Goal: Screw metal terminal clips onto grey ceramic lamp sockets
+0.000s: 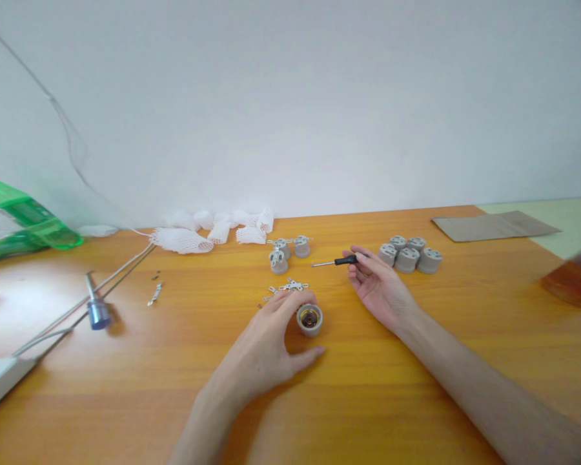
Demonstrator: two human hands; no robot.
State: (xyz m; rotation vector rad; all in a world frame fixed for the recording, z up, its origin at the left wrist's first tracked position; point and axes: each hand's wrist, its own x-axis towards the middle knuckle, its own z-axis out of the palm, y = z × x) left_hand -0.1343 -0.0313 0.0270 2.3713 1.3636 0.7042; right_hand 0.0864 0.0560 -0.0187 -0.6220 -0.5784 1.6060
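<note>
Here's my left hand [266, 345], nearest to the upright lamp socket [310, 327], its grip spread in a C: fingers curled round the far side, thumb standing apart on the near side, and I can't tell whether those fingers actually touch. The socket sits right at the mouth of that grip, open end up on the desk [368, 400]. Over to my right hand [380, 287], and that grip is pinching the screwdriver [346, 261] by its black handle, shaft poking out leftward, almost level. Here's the crux: the socket lies left of the right grip and closer to me, so the blade points across beyond it, crosswise to its upright axis, not down into it. Just past my left fingers, loose metal strips [294, 285]; farther out, three more sockets [278, 262].
</note>
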